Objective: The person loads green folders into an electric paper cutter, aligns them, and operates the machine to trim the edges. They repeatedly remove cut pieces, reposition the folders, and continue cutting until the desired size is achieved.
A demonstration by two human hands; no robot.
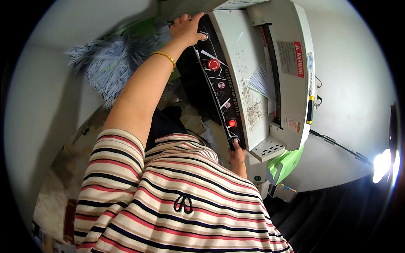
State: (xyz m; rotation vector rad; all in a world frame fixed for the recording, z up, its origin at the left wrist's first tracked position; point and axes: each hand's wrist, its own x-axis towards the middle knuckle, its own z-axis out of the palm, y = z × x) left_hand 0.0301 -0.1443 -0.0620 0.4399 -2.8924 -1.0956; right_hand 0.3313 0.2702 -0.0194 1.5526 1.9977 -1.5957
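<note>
An electric paper cutter with a black control panel runs slantwise in front of me. At the panel's far end my left hand is spread, its thumb on a round push button and the other fingers reaching over the edge. My right hand is at the near end, with a digit upright on a second round button; its other fingers are partly hidden. Between them are a red emergency-stop knob and a lit red button. Fanned white paper strips lie on the scuffed bed beside the blade housing.
A large heap of paper shreds is at the left, beyond my left forearm. Green sheets stick out below the cutter's right end. A bright lamp shines at the far right, and loose paper slivers litter the panel.
</note>
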